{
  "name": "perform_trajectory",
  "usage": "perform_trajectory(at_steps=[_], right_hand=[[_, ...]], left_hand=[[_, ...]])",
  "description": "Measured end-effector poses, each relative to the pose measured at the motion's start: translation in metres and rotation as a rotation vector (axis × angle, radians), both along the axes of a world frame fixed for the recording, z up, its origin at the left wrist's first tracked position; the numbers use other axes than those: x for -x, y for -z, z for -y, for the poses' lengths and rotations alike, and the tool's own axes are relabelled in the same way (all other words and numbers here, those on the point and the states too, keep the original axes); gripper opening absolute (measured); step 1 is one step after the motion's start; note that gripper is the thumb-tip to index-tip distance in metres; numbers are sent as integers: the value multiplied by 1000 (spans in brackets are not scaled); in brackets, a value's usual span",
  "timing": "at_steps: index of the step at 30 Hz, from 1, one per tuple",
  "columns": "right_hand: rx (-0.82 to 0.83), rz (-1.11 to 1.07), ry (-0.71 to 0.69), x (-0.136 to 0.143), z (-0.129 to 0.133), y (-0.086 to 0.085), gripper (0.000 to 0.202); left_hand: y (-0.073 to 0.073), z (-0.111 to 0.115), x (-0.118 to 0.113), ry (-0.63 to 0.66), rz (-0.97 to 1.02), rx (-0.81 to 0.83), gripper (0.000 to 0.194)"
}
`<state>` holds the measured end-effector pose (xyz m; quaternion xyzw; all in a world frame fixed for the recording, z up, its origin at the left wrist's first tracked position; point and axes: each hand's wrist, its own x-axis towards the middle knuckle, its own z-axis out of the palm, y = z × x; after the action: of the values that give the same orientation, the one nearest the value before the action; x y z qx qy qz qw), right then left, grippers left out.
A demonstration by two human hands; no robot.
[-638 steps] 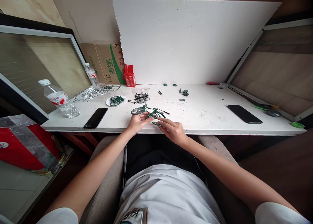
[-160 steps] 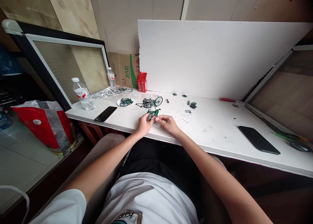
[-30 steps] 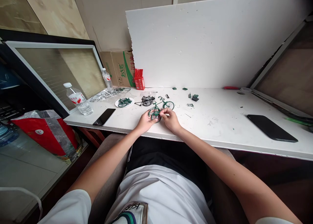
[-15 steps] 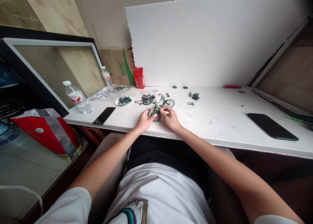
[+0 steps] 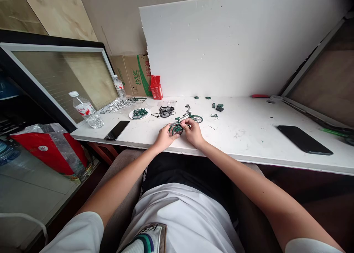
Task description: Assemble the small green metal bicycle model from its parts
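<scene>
Two hands: left hand [image 5: 165, 137] curled with its thumb and fingers around the near end of the bike [image 5: 176, 129]; right hand [image 5: 194, 134] with thumb and forefinger pinched on it, too small to tell if a tiny part is between them.
Bike: green, between the hands, above the bench [image 5: 240, 142] near its front edge; far wheel [image 5: 197, 119] pointing away to the right; cannot tell if it touches the bench.
Step in hand: seems to be fine fingertip work at the bike's near end, left steadying, right working.
Next move: would call for a firm left hold and light right pressure, as the frame looks thin.
Phones: left phone [image 5: 117, 130] and right phone [image 5: 305, 139], both lying flat.
Mid-bench: plate [image 5: 130, 114] bearing green pieces [image 5: 140, 113]; black pieces [image 5: 165, 111] just beside it.
Further back: bottle [image 5: 86, 111] at left; loose blocks [image 5: 219, 107] right of centre.
Rear: red box [image 5: 156, 87], carton [image 5: 137, 76], white board [image 5: 221, 42].
</scene>
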<state>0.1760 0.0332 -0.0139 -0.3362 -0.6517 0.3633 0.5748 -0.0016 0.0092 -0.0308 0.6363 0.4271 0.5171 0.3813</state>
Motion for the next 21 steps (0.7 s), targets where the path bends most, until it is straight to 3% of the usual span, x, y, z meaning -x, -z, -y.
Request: perform_trajectory(at_steps=[14,21], right_hand=[[-8,50,48,0,-2,3,18],[-12,57,54,0,-4,4,15]], left_hand=[[1,-2,1,-98,-12,-37,35],[2,-7,5,-11,52,-3,44]])
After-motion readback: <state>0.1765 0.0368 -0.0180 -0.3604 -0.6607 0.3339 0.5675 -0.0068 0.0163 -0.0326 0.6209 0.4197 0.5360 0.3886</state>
